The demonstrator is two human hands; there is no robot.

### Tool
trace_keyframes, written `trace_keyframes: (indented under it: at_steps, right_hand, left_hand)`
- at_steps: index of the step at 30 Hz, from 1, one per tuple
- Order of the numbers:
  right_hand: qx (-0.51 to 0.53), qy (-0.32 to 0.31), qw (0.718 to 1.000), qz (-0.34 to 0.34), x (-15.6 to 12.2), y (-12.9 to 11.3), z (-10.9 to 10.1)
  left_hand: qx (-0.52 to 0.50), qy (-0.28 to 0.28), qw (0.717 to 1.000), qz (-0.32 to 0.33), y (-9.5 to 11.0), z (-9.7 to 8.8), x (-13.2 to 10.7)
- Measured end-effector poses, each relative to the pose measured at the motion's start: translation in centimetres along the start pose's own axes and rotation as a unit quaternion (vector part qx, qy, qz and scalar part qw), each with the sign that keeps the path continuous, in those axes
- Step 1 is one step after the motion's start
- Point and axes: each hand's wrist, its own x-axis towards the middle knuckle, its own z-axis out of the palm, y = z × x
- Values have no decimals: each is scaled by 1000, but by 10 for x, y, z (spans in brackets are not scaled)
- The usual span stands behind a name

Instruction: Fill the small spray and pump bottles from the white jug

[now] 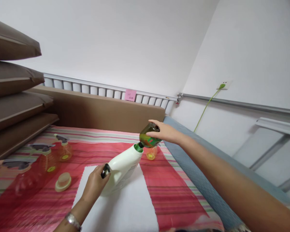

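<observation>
My left hand [94, 184] is closed around the lower body of a white plastic jug [122, 167], which is tilted with its green neck pointing up and to the right. A small black object shows between that hand's fingers. My right hand [164, 131] grips a small dark green bottle [149, 136], tipped mouth-down onto the jug's green opening. Both are held above a white sheet [125, 206] lying on a red striped cloth [174, 193].
A round pale cap [63, 181] lies on the cloth left of my left hand. Three orange spray bottles [48, 160] stand at the left, another orange bottle [151, 153] behind the jug. Brown cushions [12, 96] stack at far left; a brown headboard [99, 111] runs behind.
</observation>
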Motion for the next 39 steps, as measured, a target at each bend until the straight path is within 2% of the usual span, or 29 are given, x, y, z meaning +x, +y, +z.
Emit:
trace_keyframes:
  at_steps: [7, 15, 25, 39]
  right_hand:
    - [-92, -49, 993, -61, 1, -30, 6]
    - [-95, -54, 991, -83, 6, -52, 13]
    - [-82, -39, 993, -78, 12, -58, 13]
    - [-69, -30, 994, -79, 12, -57, 16]
  left_hand:
    - [-16, 10, 1000, -4, -18, 2, -4]
    - [-49, 38, 998, -6, -45, 8, -6]
    - [-76, 59, 995, -11, -55, 10, -10]
    - [-93, 25, 995, -31, -59, 8, -10]
